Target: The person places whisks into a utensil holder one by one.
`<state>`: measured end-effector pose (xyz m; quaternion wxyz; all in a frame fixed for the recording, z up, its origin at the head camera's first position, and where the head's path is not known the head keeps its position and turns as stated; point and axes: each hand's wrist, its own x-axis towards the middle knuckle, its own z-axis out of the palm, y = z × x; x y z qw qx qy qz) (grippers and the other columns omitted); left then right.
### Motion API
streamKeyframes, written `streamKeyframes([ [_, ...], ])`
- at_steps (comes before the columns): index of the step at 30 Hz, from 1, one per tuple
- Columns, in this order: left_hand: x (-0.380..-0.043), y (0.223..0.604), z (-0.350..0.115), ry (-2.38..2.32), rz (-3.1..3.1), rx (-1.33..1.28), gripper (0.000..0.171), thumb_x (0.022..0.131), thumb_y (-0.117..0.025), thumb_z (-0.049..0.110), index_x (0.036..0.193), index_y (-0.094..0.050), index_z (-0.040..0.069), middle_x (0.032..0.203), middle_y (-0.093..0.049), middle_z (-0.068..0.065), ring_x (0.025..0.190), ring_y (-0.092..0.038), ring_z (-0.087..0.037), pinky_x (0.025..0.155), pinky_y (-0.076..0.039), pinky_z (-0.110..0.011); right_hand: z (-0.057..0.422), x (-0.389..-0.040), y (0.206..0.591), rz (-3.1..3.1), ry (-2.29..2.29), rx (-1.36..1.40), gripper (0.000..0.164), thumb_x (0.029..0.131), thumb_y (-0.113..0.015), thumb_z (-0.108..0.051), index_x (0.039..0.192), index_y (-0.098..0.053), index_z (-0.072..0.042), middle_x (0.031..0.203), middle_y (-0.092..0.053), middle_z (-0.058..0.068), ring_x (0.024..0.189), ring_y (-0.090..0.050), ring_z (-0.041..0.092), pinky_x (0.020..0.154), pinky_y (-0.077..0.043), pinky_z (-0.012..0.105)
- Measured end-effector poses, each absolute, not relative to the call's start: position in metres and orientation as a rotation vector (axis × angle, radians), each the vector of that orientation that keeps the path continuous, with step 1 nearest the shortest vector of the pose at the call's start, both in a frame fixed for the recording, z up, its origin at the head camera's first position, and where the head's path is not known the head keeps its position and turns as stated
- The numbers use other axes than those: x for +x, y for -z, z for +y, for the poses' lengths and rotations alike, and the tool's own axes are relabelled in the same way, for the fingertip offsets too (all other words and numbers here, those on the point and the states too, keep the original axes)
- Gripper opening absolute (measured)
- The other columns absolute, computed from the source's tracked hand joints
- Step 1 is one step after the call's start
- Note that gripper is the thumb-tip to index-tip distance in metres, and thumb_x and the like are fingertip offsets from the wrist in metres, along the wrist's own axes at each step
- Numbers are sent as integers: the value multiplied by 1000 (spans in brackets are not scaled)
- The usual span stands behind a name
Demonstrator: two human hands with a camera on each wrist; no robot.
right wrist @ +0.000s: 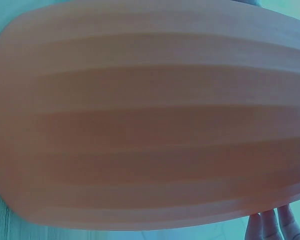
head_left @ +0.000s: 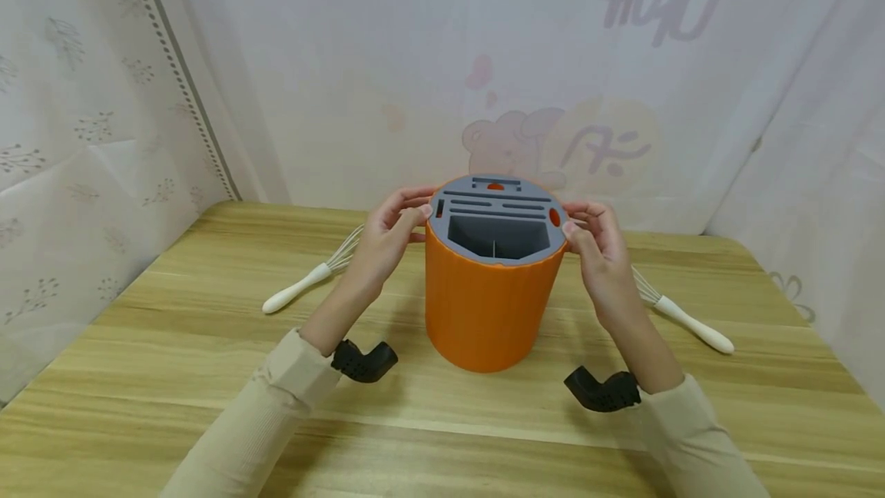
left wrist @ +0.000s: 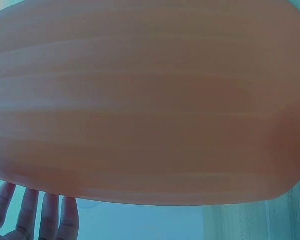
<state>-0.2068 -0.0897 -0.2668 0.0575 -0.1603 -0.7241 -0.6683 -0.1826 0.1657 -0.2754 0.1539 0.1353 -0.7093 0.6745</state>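
An orange, round utensil holder (head_left: 491,313) with vertical ribs stands in the middle of the head view. Its grey top insert (head_left: 498,210) has several narrow slots, small side holes and one large compartment at the front. My left hand (head_left: 389,240) grips the holder's upper left side, thumb at the rim. On the opposite side my right hand (head_left: 601,256) holds it likewise, thumb near the right edge. The ribbed orange wall (left wrist: 150,100) fills most of the left wrist view, with fingertips (left wrist: 49,215) against its lower edge. Whether the base touches the table cannot be told.
A whisk (head_left: 304,287) with a white handle lies left of the holder, its wires partly behind my left hand. Another white-handled whisk (head_left: 691,321) lies to the right, partly hidden by my right arm. Printed curtains (head_left: 332,83) surround the wooden table (head_left: 429,444).
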Motion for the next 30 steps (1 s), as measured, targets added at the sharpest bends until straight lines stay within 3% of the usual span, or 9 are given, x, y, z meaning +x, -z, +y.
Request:
streamKeyframes([
  [14,-203,269,-89,2014,-2193,-466,33,94,-48,20,125,-56,16,120,-58,-5,100,-57,-18,84,-51,-33,164,-178,277,-2020,-1918,371,20,95,-42,-8,113,-48,-15,107,-55,-4,100,-51,13,80,-44,19],
  [26,-197,269,-90,2010,-2188,-470,32,93,-48,19,124,-56,15,118,-57,-5,99,-57,-18,84,-51,-34,163,-172,278,-1991,-1922,381,21,94,-42,-6,110,-49,-16,105,-56,-6,99,-52,12,79,-45,19],
  [30,-195,269,-90,2016,-2184,-465,32,93,-48,18,124,-56,15,117,-57,-6,99,-57,-18,86,-50,-39,162,-171,277,-2000,-1914,373,21,94,-42,-6,111,-49,-16,105,-57,-6,99,-52,12,79,-44,19],
])
